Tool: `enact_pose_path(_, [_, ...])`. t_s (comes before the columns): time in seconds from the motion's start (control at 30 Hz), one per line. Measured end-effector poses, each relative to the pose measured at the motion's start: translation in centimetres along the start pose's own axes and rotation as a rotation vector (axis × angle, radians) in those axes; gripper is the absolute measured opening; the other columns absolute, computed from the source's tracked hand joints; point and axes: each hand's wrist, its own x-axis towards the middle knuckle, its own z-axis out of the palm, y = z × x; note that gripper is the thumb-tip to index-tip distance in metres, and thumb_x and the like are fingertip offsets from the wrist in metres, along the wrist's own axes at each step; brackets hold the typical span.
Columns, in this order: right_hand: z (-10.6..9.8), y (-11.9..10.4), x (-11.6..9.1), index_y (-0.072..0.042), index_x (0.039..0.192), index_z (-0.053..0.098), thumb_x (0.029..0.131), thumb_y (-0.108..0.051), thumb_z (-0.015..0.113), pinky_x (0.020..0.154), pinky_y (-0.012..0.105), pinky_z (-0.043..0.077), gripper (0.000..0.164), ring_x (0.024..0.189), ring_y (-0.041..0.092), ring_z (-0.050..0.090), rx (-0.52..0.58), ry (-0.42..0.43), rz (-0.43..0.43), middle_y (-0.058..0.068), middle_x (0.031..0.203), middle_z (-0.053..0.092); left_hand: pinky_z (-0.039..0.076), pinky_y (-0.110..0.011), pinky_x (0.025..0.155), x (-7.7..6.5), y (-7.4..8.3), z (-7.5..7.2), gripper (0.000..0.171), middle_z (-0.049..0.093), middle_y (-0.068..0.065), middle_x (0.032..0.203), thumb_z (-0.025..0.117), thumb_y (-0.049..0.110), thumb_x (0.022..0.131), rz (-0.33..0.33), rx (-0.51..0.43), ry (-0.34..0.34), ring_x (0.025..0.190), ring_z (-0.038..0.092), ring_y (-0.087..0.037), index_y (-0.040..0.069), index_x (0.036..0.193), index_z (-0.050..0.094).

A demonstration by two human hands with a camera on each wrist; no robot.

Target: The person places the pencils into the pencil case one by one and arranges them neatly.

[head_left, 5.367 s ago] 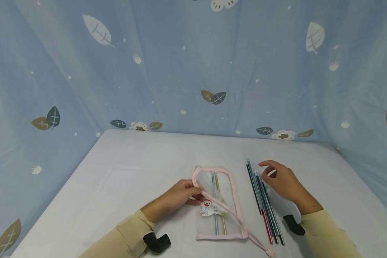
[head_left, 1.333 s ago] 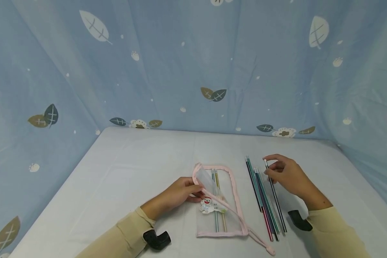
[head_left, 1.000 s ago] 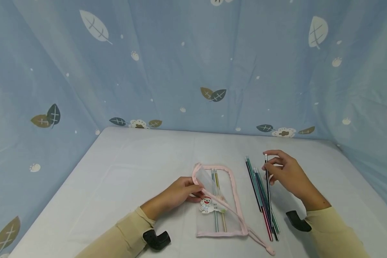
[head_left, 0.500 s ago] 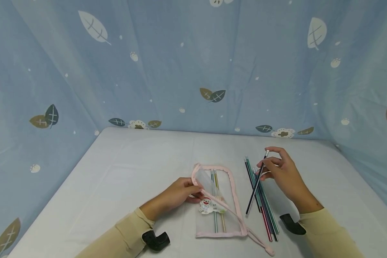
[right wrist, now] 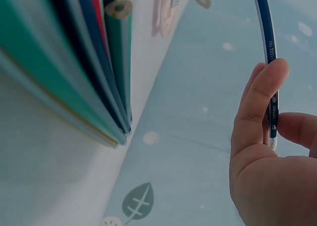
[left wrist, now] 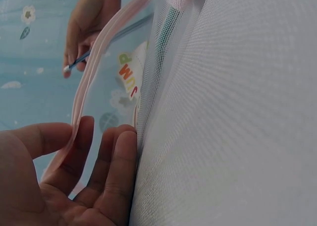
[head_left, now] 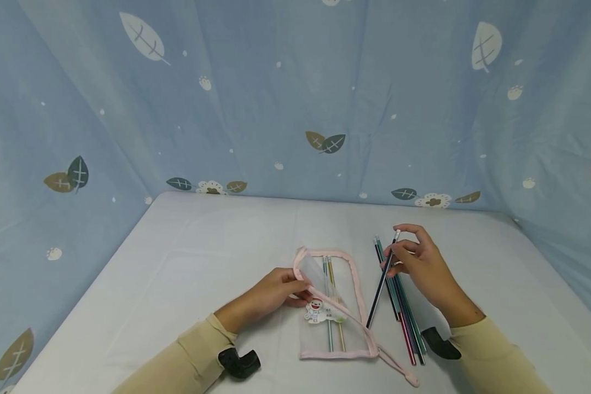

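My left hand (head_left: 278, 293) pinches the pink-trimmed edge of a clear mesh pencil pouch (head_left: 312, 342), lifting its flap. The left wrist view shows thumb and fingers on the pink trim (left wrist: 81, 107), with the pouch mouth spread. Inside the pouch lie two pencils (head_left: 341, 334), one bluish and one gold. My right hand (head_left: 426, 273) holds a dark blue pencil (head_left: 380, 290) near its white eraser end. That pencil slants down to the left, its lower tip right at the pouch's right edge. The right wrist view shows thumb and fingers around its shaft (right wrist: 271, 52).
Several pencils (head_left: 407, 306), green, dark and red, lie in a bundle on the white tabletop (head_left: 216, 246) under the right forearm's side. A pink strap (head_left: 399, 368) trails from the pouch's lower right corner. A blue patterned curtain (head_left: 256, 109) stands behind the table.
The right hand has taken a dark pencil from beside the bundle, raised it and swung it left to the pouch's edge. The left hand has kept its hold on the flap.
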Motion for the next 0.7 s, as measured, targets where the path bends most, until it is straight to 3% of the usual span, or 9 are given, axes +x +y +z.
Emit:
enact_pose_path(0.3, [0.59,-0.06,-0.06,-0.013,0.143,0.03,0.107,-0.019,0.048,0.07,0.039,0.064,0.04,0.085,0.023,0.072,0.03,-0.055,0.038,0.007,0.098,0.068,0.061,-0.03,0.088,0.0,0.03,0.08,0.027,0.069,-0.008,0.096,0.055,0.011,0.1,0.002,-0.008,-0.013,0.09,0.066,-0.012,-0.013,0.11,0.062])
enact_pose_path(0.7, [0.86,-0.42,-0.18,-0.01,0.143,0.029,0.107,-0.017,0.048,0.072,0.038,0.064,0.042,0.082,0.027,0.072,0.04,-0.101,0.069,0.014,0.103,0.068,0.061,-0.031,0.088,-0.09,0.11,-0.07,0.028,0.07,-0.011,0.097,0.055,0.01,0.1,0.013,-0.002,-0.013,0.09,0.066,-0.012,-0.014,0.111,0.062])
